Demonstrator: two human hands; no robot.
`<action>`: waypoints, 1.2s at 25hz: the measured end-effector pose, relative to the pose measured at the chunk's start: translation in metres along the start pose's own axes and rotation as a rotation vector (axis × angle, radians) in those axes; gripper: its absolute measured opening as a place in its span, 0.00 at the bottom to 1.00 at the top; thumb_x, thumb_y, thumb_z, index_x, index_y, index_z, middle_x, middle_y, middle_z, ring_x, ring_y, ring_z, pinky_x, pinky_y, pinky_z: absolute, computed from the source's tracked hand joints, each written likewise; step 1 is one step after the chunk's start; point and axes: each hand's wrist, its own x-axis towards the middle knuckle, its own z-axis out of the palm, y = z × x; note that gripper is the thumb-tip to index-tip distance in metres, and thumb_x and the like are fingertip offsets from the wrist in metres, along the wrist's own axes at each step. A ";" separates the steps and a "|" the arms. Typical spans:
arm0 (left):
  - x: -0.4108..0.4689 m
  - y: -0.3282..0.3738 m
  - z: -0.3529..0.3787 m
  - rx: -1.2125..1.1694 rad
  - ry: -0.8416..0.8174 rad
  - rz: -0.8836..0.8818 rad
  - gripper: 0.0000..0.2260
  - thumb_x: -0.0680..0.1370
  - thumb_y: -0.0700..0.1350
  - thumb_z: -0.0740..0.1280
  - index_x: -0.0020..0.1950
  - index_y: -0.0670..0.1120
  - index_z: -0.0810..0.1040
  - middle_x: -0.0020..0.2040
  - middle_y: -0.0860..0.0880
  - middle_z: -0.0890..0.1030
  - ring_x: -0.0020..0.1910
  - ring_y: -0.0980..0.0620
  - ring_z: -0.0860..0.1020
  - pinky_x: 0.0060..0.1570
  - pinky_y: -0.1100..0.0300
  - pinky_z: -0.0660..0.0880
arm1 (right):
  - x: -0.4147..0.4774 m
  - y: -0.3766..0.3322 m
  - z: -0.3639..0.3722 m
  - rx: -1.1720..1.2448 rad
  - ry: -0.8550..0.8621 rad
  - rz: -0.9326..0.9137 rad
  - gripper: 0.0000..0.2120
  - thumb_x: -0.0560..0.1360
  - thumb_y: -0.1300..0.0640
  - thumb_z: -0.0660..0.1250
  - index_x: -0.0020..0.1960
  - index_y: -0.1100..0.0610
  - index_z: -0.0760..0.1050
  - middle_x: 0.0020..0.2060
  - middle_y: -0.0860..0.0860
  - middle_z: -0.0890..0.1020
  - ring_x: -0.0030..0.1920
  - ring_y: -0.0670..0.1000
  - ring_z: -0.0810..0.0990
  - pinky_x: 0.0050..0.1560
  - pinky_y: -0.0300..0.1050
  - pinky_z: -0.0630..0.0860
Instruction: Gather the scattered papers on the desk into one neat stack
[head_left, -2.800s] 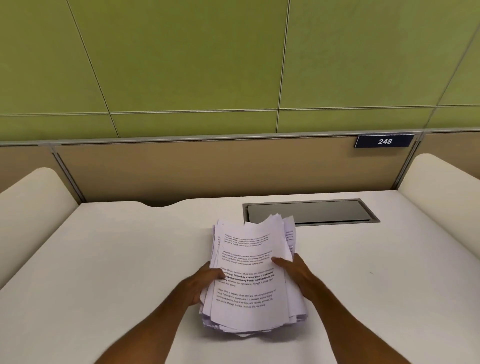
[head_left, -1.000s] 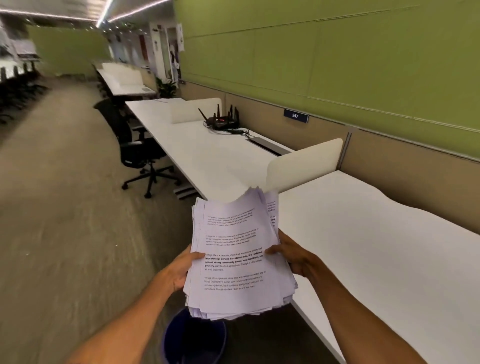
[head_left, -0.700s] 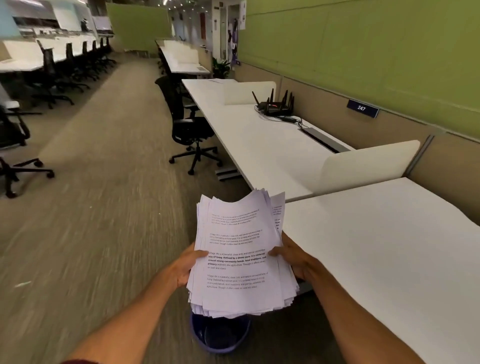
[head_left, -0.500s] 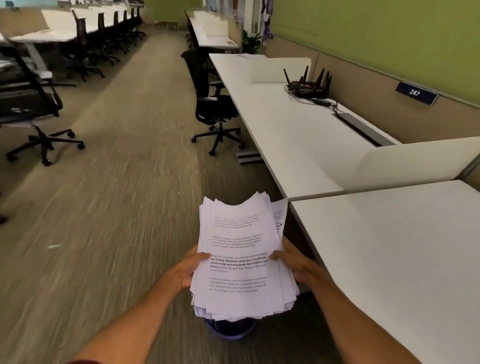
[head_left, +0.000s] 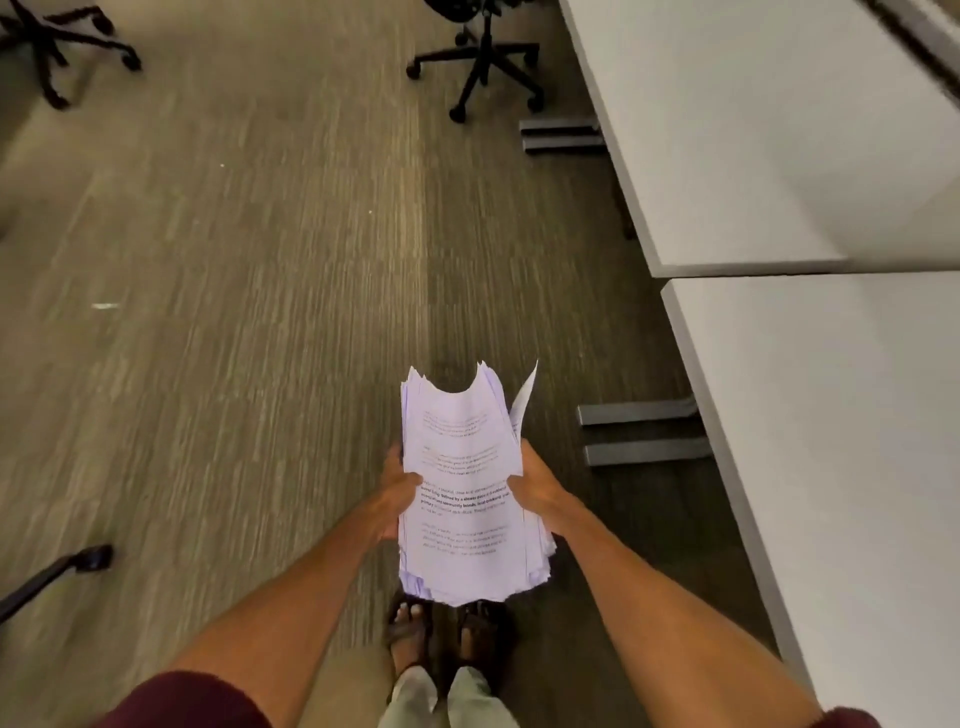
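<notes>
The stack of printed papers (head_left: 462, 499) is in the air over the carpet (head_left: 234, 312), above the person's sandalled feet (head_left: 410, 634) and well clear of the white desk (head_left: 831, 467) on their right. The left hand (head_left: 397, 501) and right hand (head_left: 535, 491) each clasp a long side about midway, thumbs on the top sheet. It looks a thick, fairly weighty bundle, but limp. The far end sags and curls, the edges are ragged, and one sheet (head_left: 524, 400) pokes out at the far right corner. I'd judge loose sheets could slide free, so a hold from both sides with fingers underneath suits it. Grey desk feet (head_left: 644, 434) jut out on the floor nearby, an office chair base (head_left: 480, 67) stands ahead, and another chair leg (head_left: 57, 566) reaches in from the left.
</notes>
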 end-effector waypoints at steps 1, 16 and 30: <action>0.015 -0.011 0.002 0.007 0.020 -0.013 0.24 0.81 0.33 0.55 0.76 0.47 0.56 0.69 0.41 0.71 0.58 0.41 0.75 0.43 0.51 0.77 | 0.013 0.014 0.008 -0.010 0.001 0.026 0.21 0.82 0.57 0.58 0.74 0.48 0.63 0.66 0.47 0.75 0.51 0.42 0.76 0.49 0.38 0.74; 0.221 -0.118 0.021 0.253 -0.181 -0.274 0.17 0.80 0.38 0.59 0.69 0.44 0.69 0.61 0.43 0.77 0.54 0.41 0.78 0.52 0.48 0.75 | 0.187 0.184 0.058 -0.194 0.000 0.554 0.37 0.81 0.62 0.56 0.79 0.53 0.33 0.76 0.60 0.60 0.71 0.61 0.67 0.69 0.53 0.68; 0.254 -0.131 0.035 0.935 -0.103 0.045 0.27 0.82 0.50 0.58 0.79 0.46 0.54 0.79 0.46 0.55 0.77 0.44 0.57 0.75 0.47 0.56 | 0.219 0.193 0.066 -0.659 0.034 0.253 0.25 0.80 0.53 0.59 0.75 0.59 0.60 0.69 0.62 0.71 0.69 0.62 0.70 0.68 0.56 0.70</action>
